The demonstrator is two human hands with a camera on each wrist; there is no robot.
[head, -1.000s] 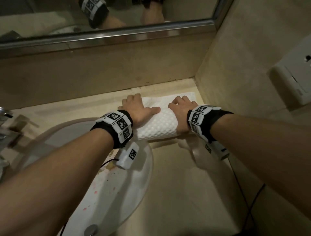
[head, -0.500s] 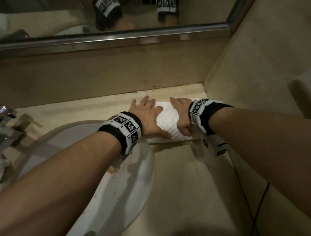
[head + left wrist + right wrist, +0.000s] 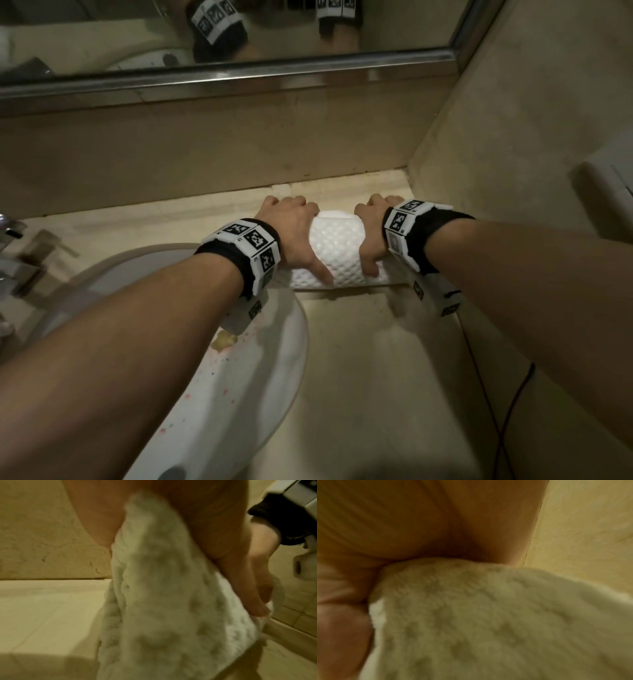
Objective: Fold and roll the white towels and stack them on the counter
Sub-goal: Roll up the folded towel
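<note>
1. The bench (image 3: 359,359) carries the sink (image 3: 239,377) at 7 o'clock.
2. The white towel (image 3: 337,250), flat a second ago, is now a tight roll at 12 o'clock; rolling looks finished.
3. The left hand (image 3: 291,233) and right hand (image 3: 371,233) curl around its ends.

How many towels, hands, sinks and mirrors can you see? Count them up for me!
White towel, rolled, on the counter: 1
Hands, left hand and right hand, each gripping the roll: 2
White sink: 1
Mirror: 1
Total: 5
</note>
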